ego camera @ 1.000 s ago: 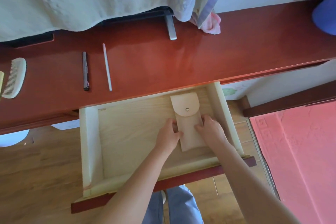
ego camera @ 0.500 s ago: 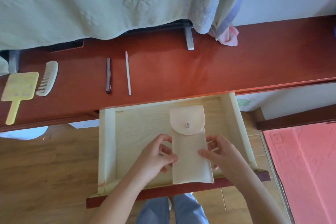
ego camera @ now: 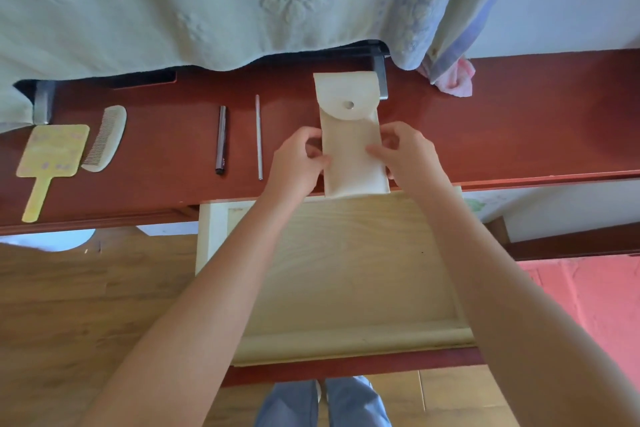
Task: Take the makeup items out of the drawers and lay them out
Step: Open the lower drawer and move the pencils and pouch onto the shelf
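Note:
A cream pouch (ego camera: pixel 349 135) with a snap flap is over the red-brown tabletop (ego camera: pixel 502 121), its lower end at the table's front edge. My left hand (ego camera: pixel 298 163) pinches its left side and my right hand (ego camera: pixel 405 152) pinches its right side. Below them the pale wooden drawer (ego camera: pixel 346 270) stands pulled out, with nothing lying in the part that shows. Left of the pouch lie a thin white stick (ego camera: pixel 258 137) and a dark pen-like item (ego camera: pixel 221 139). Further left are a pale comb (ego camera: pixel 105 138) and a yellow hand mirror (ego camera: pixel 48 159).
A pale green embossed cloth (ego camera: pixel 173 3) hangs over the back of the table, covering a dark object on metal feet (ego camera: pixel 379 76). A pink cloth (ego camera: pixel 453 78) lies at the back right. Wooden floor is at the left, a pink mat (ego camera: pixel 588 305) at the right.
Both hands lifted the pouch out of the drawer and carried it up over the tabletop, right of the white stick. The view also tilted and shifted.

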The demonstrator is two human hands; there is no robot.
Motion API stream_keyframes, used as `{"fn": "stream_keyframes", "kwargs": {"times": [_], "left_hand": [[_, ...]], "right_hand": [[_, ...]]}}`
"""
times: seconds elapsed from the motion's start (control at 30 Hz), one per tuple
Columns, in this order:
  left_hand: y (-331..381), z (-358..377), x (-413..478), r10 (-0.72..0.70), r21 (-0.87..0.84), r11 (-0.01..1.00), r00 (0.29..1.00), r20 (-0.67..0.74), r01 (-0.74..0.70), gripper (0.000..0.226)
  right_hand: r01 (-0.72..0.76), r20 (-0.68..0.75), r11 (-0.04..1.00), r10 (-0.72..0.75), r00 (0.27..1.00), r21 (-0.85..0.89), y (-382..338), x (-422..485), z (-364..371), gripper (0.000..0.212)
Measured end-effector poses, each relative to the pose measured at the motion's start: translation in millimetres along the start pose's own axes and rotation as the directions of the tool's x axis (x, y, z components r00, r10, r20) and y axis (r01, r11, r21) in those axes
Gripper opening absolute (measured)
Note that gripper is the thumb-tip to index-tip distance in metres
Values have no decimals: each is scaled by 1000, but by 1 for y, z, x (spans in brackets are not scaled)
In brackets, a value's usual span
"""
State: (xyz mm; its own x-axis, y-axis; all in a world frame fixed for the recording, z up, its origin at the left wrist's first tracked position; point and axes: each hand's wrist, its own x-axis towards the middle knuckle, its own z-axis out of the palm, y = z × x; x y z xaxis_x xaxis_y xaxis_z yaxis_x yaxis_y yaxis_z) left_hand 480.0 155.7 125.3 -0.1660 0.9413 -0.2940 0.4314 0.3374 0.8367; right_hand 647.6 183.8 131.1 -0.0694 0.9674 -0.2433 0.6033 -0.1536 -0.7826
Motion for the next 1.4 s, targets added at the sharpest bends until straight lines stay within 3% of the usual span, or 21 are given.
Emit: {"fn": "stream_keyframes", "kwargs": {"times": [0.2, 0.47, 0.53, 0.6, 0.7, 0.87, 1.03, 1.27, 1.4], "left_hand": [[-11, 11, 33, -33, 73, 997, 999, -35, 35, 37], [-13, 14, 22, 102, 162, 984, 984, -149, -78, 27], [-14, 15, 7, 180, 225, 965, 962, -206, -133, 27], [-18, 15, -16, 358, 298, 913, 898, -256, -279, 28], [-38, 17, -60, 554, 471, 773, 815, -171, -426, 39], [-95, 14, -155, 409, 616, 713, 912, 22, -334, 70], [-145, 4, -220, 368, 714, 600, 917, 154, -361, 95], [-164, 16, -224, 312, 803, 523, 941, 132, -286, 99], [-164, 16, -220, 304, 805, 542, 949, 82, -243, 107]], "right_hand": [[-19, -26, 992, 16, 1000, -121, 9, 35, 15, 30], [47, -123, 986, -67, 990, -159, 15, 27, 21, 30], [67, -157, 982, -95, 983, -175, 16, 14, 19, 35], [132, -202, 964, -181, 962, -232, 21, -7, 18, 40], [261, -182, 879, -355, 917, -400, 38, -56, 21, 47], [289, 6, 780, -344, 939, -555, 91, -164, 26, 61], [308, 144, 746, -277, 950, -590, 130, -232, 24, 78], [231, 116, 729, -205, 972, -645, 146, -238, 36, 89], [188, 82, 716, -181, 980, -673, 147, -232, 44, 91]]}}
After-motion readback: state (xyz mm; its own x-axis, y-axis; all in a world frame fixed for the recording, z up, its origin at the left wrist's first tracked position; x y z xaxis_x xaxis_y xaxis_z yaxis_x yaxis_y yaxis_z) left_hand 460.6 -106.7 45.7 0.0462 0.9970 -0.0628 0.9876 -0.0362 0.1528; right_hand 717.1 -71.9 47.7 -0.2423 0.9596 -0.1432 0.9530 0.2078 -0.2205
